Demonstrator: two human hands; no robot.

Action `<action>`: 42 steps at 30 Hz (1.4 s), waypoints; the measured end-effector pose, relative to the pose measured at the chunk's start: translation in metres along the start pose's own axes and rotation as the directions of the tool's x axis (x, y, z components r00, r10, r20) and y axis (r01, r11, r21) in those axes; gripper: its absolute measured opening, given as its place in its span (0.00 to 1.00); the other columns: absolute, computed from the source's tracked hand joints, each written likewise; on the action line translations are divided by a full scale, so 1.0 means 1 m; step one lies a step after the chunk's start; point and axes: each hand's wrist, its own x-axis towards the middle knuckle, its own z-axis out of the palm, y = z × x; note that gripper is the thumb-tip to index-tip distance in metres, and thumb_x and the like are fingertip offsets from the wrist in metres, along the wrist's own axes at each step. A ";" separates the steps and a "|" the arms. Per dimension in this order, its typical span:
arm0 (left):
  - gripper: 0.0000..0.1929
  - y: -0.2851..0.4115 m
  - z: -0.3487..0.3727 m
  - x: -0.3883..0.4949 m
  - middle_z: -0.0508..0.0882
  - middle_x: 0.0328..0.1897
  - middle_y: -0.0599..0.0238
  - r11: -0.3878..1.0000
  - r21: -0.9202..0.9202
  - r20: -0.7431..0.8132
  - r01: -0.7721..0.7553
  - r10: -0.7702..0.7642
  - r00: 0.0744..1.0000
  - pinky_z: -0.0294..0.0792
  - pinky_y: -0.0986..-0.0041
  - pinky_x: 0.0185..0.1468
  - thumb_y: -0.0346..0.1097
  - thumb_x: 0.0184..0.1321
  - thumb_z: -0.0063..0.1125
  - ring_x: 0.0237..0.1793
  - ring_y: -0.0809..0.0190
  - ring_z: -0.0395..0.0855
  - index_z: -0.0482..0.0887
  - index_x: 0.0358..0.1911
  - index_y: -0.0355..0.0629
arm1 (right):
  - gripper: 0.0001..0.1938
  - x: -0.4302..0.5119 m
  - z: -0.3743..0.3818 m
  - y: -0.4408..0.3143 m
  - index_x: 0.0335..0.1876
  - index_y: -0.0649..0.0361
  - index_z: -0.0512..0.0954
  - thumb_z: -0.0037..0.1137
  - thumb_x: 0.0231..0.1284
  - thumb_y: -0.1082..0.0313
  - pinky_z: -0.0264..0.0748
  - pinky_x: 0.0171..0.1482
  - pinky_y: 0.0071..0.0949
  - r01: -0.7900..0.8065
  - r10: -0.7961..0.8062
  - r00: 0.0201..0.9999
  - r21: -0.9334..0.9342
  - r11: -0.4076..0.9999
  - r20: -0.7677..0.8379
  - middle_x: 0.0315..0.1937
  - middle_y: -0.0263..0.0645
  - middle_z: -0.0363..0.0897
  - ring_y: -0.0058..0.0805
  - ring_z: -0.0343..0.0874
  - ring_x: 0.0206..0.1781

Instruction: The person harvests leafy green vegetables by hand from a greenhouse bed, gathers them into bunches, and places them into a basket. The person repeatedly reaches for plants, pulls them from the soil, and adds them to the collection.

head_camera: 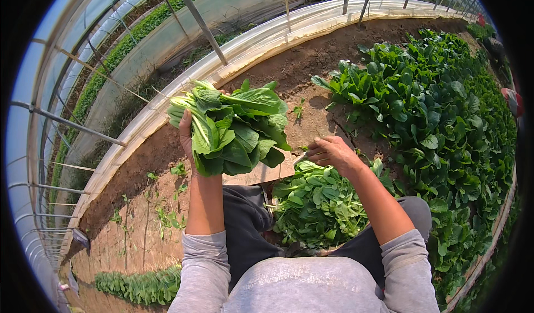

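Observation:
A bunch of leafy greens with pale stems is gripped in my left hand, raised in front of me. Its stems point up and left, and leaves spread to the right. To the right of it, my right hand has curled fingers around what seems to be a narrow grey tool, perhaps a knife; most of it is hidden. Below that hand, a heap of cut greens lies between my legs. A flat brown board shows partly behind the held bunch.
Dense leafy plants grow on the right. Plastic sheeting and metal greenhouse poles curve along the left and far side. A row of laid-out greens lies at lower left. Loose leaves dot the soil.

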 end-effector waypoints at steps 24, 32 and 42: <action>0.43 -0.008 0.007 0.027 0.75 0.65 0.39 0.966 0.257 -0.236 -0.011 0.074 0.969 0.66 0.49 0.72 0.62 0.60 0.59 0.65 0.43 0.75 0.65 0.71 0.36 | 0.14 0.222 0.067 0.156 0.46 0.70 0.82 0.64 0.52 0.76 0.81 0.44 0.29 0.044 0.034 0.990 0.519 0.853 -0.138 0.39 0.41 0.87 0.29 0.85 0.38; 0.44 -0.020 -0.011 0.041 0.71 0.68 0.33 0.965 0.259 -0.153 0.031 0.009 0.988 0.60 0.45 0.74 0.58 0.61 0.57 0.68 0.37 0.70 0.59 0.75 0.37 | 0.11 0.221 -0.042 0.059 0.43 0.72 0.83 0.64 0.54 0.79 0.83 0.41 0.36 -0.015 0.110 0.967 0.381 0.925 -0.229 0.37 0.47 0.87 0.35 0.87 0.36; 0.43 -0.082 0.020 0.053 0.74 0.65 0.34 0.966 0.164 -0.218 0.200 -0.162 0.962 0.67 0.49 0.71 0.60 0.62 0.56 0.65 0.40 0.73 0.63 0.73 0.36 | 0.11 0.169 -0.176 0.061 0.42 0.70 0.84 0.67 0.53 0.77 0.83 0.37 0.32 -0.102 0.130 0.970 0.142 0.985 -0.203 0.35 0.44 0.87 0.31 0.86 0.32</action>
